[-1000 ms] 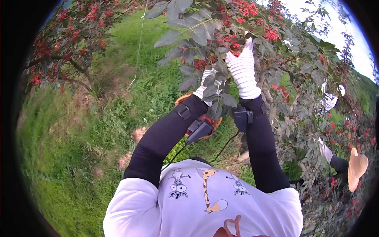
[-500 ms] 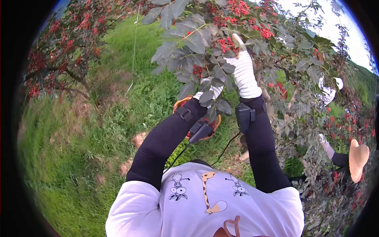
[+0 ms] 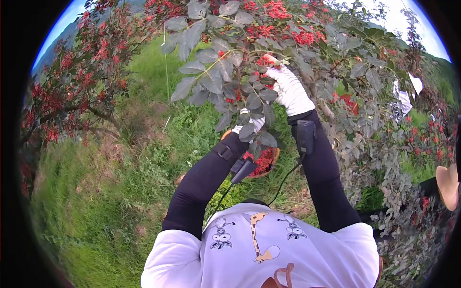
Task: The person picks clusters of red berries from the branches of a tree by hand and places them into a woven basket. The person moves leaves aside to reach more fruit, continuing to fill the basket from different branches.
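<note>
My right hand, in a striped white glove, reaches up into the leafy branch. Its bent fingers close at a cluster of small red berries, like Sichuan pepper. Lower and to the left, my left hand wears a white glove too; grey-green leaves cover most of its fingers. Beneath the left hand, partly hidden by leaves and my forearm, stands an orange-rimmed basket holding many red berries.
More red clusters hang overhead. Another berry-laden tree stands at the left, beyond grass. At the right, a person in a white hat and someone in a tan hat are among the bushes. Cables run from devices on my forearms.
My right hand has come lower, its fingers now bent at a cluster instead of stretched upward. The view has shifted, with more of the basket showing and the tan hat nearer the edge.
</note>
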Demonstrator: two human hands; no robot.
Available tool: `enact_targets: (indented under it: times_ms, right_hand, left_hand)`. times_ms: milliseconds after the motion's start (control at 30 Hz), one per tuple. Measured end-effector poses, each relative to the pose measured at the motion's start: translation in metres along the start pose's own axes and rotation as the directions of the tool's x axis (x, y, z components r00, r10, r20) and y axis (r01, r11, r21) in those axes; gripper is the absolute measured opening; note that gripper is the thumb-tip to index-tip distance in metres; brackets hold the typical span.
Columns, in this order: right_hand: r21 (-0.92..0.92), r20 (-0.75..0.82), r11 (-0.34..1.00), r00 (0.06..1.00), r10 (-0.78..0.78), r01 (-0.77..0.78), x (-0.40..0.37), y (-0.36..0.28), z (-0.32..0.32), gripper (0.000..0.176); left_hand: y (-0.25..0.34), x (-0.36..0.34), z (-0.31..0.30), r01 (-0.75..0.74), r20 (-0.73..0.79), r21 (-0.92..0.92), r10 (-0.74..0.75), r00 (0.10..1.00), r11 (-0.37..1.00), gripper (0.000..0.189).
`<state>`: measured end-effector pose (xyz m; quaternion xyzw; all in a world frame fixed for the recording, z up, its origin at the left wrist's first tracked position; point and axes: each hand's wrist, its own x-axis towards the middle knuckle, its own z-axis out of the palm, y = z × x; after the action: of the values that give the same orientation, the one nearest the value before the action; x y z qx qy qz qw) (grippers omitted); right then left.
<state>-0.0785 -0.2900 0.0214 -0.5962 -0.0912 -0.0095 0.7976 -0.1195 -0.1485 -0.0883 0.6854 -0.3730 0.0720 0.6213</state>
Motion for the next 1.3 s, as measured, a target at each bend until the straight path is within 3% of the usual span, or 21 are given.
enact_targets:
  times_ms: [67, 200, 233, 267, 300, 367, 400, 433, 500, 533, 633, 767, 800, 867, 933, 1000, 1033, 1067, 1133, 1200, 1300]
  right_hand:
    - [-0.146, -0.114, 0.989, 0.993, 0.001, -0.017, 0.003, 0.002, 0.001, 0.039]
    - [-0.615, -0.017, 0.785, 0.993, -0.113, 0.079, 0.029, 0.016, -0.014, 0.033]
    - [-0.319, -0.166, 0.941, 0.970, -0.176, 0.116, 0.029, 0.021, 0.002, 0.037]
    - [-0.267, -0.190, 0.962, 0.975, -0.114, 0.060, 0.043, 0.030, -0.001, 0.043]
    - [-0.189, -0.251, 0.967, 0.943, -0.218, 0.173, 0.038, 0.031, 0.009, 0.048]
    - [-0.135, -0.349, 0.989, 0.931, -0.105, 0.061, 0.041, 0.023, 0.015, 0.054]
    - [-0.141, -0.394, 0.990, 0.917, -0.059, 0.004, 0.054, 0.028, 0.014, 0.053]
    - [0.102, -0.362, 0.991, 0.931, -0.045, 0.088, 0.048, 0.024, 0.014, 0.052]
    - [0.332, -0.399, 0.937, 0.917, 0.032, 0.111, 0.033, 0.016, 0.024, 0.045]
    - [0.329, -0.468, 0.943, 0.877, 0.108, 0.059, 0.023, 0.011, 0.033, 0.038]
    - [0.534, -0.180, 0.831, 0.981, -0.070, 0.157, 0.021, 0.024, 0.012, 0.032]
    - [0.790, 0.147, 0.611, 0.952, -0.267, 0.049, -0.009, 0.012, 0.000, 0.018]
    - [0.571, -0.056, 0.762, 0.941, -0.334, 0.305, -0.016, 0.009, 0.002, 0.014]
    - [0.496, -0.126, 0.830, 0.967, -0.223, 0.256, -0.007, 0.036, -0.025, 0.014]
    - [0.632, -0.156, 0.698, 0.937, -0.312, 0.337, -0.034, 0.045, -0.025, 0.019]
    - [0.762, -0.184, 0.548, 0.926, -0.329, 0.346, -0.067, 0.042, -0.025, 0.029]
    - [0.681, -0.171, 0.605, 0.893, -0.416, 0.412, -0.069, 0.054, -0.037, 0.028]
    - [0.754, -0.181, 0.532, 0.901, -0.395, 0.385, -0.076, 0.067, -0.049, 0.028]
    - [0.563, -0.157, 0.710, 0.898, -0.410, 0.423, -0.096, 0.063, -0.051, 0.033]
    - [0.483, -0.140, 0.757, 0.893, -0.429, 0.440, -0.111, 0.057, -0.046, 0.040]
    - [0.456, -0.127, 0.801, 0.919, -0.372, 0.387, -0.121, 0.069, -0.046, 0.048]
  left_hand:
    - [-0.003, -0.001, 0.001, -0.003, 0.013, 0.058, 0.002, 1.000, 0.998, 0.036]
    - [-0.007, -0.015, -0.001, -0.010, 0.025, 0.200, 0.005, 1.000, 0.980, 0.037]
    - [-0.006, -0.017, -0.001, -0.015, 0.023, 0.245, 0.010, 1.000, 0.969, 0.037]
    - [-0.004, -0.021, 0.000, -0.011, 0.013, 0.280, 0.007, 1.000, 0.960, 0.037]
    - [-0.001, -0.024, 0.000, 0.034, -0.013, 0.262, -0.032, 0.999, 0.964, 0.037]
    - [0.017, -0.034, 0.008, 0.226, -0.166, 0.065, -0.213, 0.963, 0.972, 0.041]
    - [0.034, -0.042, 0.006, 0.123, -0.080, -0.060, -0.127, 0.989, 0.991, 0.041]
    - [0.024, -0.050, 0.003, 0.056, -0.130, 0.243, -0.025, 0.991, 0.968, 0.041]
    - [0.021, -0.063, 0.002, 0.154, -0.148, 0.207, -0.124, 0.981, 0.966, 0.040]
    - [0.026, -0.067, 0.002, 0.202, -0.156, 0.188, -0.174, 0.972, 0.961, 0.040]
    - [0.010, -0.083, -0.003, 0.193, -0.161, 0.191, -0.163, 0.973, 0.962, 0.034]
    - [0.032, -0.089, 0.000, 0.349, -0.117, 0.073, -0.339, 0.933, 0.934, 0.032]
    - [0.038, -0.091, 0.003, 0.252, -0.156, 0.229, -0.220, 0.963, 0.940, 0.034]
    - [0.042, -0.094, 0.001, 0.341, -0.140, 0.146, -0.322, 0.936, 0.929, 0.036]
    - [0.038, -0.105, -0.008, 0.235, -0.081, 0.286, -0.221, 0.972, 0.929, 0.040]
    - [0.057, -0.093, 0.003, 0.313, 0.011, -0.094, -0.314, 0.949, 0.945, 0.038]
    - [0.062, -0.090, 0.004, 0.306, 0.043, -0.088, -0.303, 0.952, 0.948, 0.037]
    - [0.066, -0.088, 0.006, 0.303, 0.079, -0.086, -0.296, 0.952, 0.949, 0.037]
    - [0.063, -0.081, 0.005, 0.245, 0.112, -0.028, -0.240, 0.964, 0.969, 0.038]
    - [0.063, -0.061, 0.022, 0.209, -0.043, -0.236, -0.225, 0.973, 0.949, 0.047]
    - [0.059, -0.029, 0.038, 0.250, -0.044, -0.213, -0.265, 0.963, 0.945, 0.062]
